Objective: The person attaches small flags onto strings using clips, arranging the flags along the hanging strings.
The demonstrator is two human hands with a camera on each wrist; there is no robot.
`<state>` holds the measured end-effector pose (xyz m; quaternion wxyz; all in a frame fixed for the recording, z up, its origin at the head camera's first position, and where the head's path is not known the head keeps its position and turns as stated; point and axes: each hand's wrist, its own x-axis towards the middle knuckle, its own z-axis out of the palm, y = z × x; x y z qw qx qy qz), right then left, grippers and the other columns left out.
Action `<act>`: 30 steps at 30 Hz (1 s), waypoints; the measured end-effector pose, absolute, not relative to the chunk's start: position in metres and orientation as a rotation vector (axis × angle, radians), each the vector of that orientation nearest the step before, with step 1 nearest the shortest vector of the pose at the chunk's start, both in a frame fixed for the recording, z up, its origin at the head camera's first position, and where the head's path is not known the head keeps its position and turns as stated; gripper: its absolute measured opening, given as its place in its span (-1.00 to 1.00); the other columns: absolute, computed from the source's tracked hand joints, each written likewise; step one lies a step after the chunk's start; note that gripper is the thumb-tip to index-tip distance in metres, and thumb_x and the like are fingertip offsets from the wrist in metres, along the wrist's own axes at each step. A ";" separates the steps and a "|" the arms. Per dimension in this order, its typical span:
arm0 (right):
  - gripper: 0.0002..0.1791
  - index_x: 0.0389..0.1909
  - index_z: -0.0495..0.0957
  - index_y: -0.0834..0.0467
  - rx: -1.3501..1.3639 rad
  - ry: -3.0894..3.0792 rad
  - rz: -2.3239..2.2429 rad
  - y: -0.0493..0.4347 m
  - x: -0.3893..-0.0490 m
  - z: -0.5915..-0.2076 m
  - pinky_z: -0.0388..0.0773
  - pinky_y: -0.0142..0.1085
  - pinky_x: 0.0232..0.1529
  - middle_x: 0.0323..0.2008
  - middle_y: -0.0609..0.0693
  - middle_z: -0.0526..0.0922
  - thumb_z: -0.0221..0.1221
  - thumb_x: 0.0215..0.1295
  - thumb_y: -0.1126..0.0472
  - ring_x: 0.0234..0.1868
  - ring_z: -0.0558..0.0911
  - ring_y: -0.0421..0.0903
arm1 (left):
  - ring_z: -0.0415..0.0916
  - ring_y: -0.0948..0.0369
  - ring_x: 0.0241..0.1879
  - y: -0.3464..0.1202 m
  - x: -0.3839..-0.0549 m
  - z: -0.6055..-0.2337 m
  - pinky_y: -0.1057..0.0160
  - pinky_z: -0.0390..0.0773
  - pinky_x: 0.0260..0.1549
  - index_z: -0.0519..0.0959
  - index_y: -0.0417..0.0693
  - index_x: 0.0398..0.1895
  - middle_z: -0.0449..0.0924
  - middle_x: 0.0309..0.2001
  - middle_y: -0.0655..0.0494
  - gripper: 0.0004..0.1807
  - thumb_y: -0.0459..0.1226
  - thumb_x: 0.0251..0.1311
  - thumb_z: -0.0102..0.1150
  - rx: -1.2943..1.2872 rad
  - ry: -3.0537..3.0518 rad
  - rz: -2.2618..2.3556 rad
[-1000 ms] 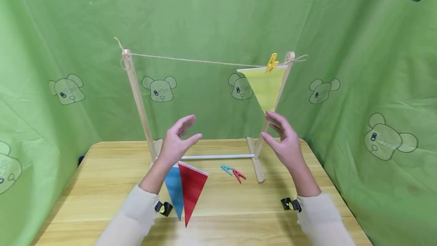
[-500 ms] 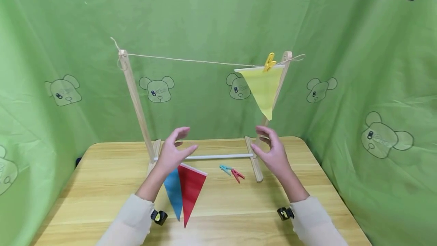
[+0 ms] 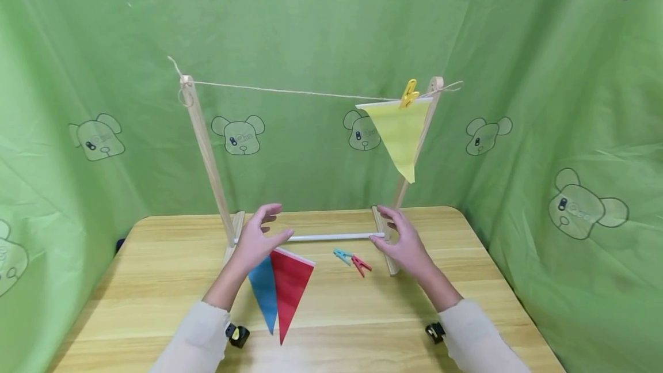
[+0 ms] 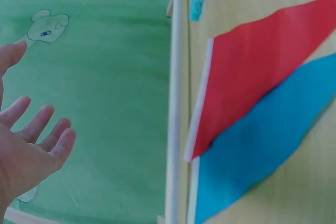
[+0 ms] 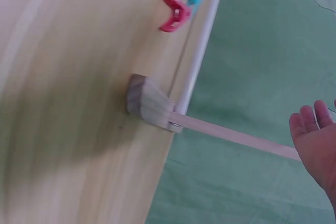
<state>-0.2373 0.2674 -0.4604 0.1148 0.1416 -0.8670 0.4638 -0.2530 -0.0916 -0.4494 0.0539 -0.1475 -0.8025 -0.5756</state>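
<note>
My left hand [image 3: 255, 242] is in the air above the red pennant [image 3: 292, 289] and blue pennant [image 3: 264, 289], its fingers relaxed and holding nothing. The two pennants overlap on the table, white edges toward the back. To the right my right hand [image 3: 405, 247], also holding nothing, is in front of the frame's right foot in the head view. A blue clothespin [image 3: 342, 255] and a red clothespin [image 3: 361, 266] lie between the hands, close together. Above, a yellow pennant [image 3: 400, 134] hangs from the string [image 3: 290, 91] by a yellow clothespin [image 3: 409, 95] near the right post.
The wooden frame has a left post [image 3: 207, 157], a right post [image 3: 423, 131] and a white crossbar [image 3: 331, 238] low between them. It stands toward the back of the wooden table [image 3: 352, 332]. A green curtain [image 3: 305, 171] with printed bear heads encloses the back and sides.
Both hands have moved down, the right one away from the yellow pennant's tip and leftward. The pennants and loose clothespins stay where they were.
</note>
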 end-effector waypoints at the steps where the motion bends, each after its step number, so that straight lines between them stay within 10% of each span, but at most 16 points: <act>1: -0.20 0.50 0.27 0.18 0.418 -2.550 1.356 0.267 -0.238 -0.463 0.34 0.17 0.45 0.45 0.19 0.37 0.41 0.29 0.25 0.44 0.37 0.20 | 0.44 -0.10 0.31 -0.092 -0.253 -0.451 -0.17 0.49 0.28 0.41 -0.12 0.39 0.50 0.34 -0.10 -0.28 -0.21 0.19 0.48 -0.439 -2.446 -1.746; 30: -0.06 0.56 0.14 0.22 0.265 -2.863 1.339 0.249 -0.221 -0.521 0.36 0.24 0.41 0.50 0.32 0.25 0.43 0.28 0.12 0.48 0.32 0.36 | 0.52 -0.23 0.21 -0.104 -0.254 -0.533 -0.13 0.62 0.17 0.42 -0.29 0.38 0.49 0.32 -0.30 -0.28 -0.24 0.19 0.48 -0.053 -2.575 -1.731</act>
